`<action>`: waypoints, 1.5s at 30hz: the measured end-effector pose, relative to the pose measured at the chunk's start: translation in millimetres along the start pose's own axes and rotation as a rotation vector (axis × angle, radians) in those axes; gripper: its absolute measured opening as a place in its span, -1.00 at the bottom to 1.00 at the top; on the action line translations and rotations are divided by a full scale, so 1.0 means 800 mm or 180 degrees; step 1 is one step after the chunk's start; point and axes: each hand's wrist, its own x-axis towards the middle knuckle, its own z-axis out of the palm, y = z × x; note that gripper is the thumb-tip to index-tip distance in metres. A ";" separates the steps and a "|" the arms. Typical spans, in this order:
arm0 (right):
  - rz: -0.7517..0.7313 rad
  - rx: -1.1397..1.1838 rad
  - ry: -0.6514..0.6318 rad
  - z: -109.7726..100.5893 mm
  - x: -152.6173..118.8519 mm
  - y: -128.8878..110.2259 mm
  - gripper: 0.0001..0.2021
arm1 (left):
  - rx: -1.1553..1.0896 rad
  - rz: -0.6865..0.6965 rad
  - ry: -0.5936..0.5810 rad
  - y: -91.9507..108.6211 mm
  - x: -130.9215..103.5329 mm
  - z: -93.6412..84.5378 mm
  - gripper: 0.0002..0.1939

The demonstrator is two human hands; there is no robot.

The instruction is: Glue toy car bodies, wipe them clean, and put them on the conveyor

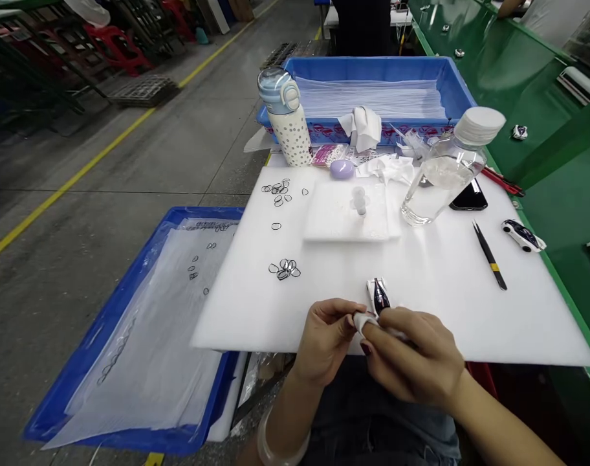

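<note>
My left hand and my right hand meet at the front edge of the white work board. Fingers of the right hand are closed on a small white cloth. Against the cloth's left end, my left thumb and forefinger are pinched together; whatever they grip is too small to make out. Just beyond the fingertips lies a white and dark toy car, partly covered by the right hand. Thin black rings lie in a small heap to the left, with more rings farther back.
Tweezers, another toy car and a phone lie at right. A clear bottle, a white block and a dotted flask stand farther back. Blue trays flank the board; a green conveyor bench runs at right.
</note>
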 end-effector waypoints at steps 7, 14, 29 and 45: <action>0.0132 -0.0229 -0.0116 -0.015 0.005 -0.001 -0.89 | -0.0011 0.0062 -0.0134 0.000 -0.002 0.002 -0.83; 0.0588 0.0325 -0.0540 -0.027 -0.004 -0.009 -0.87 | 0.0080 0.0142 -0.0129 -0.002 -0.006 0.002 -0.82; 0.2620 0.0811 -0.0388 -0.019 -0.042 0.035 -0.89 | 0.4413 0.2844 -0.0228 -0.010 -0.002 -0.001 -0.82; 0.2572 0.0806 -0.0928 -0.012 -0.036 0.036 -0.90 | 0.4378 0.2055 -0.0061 -0.007 0.005 -0.001 -0.80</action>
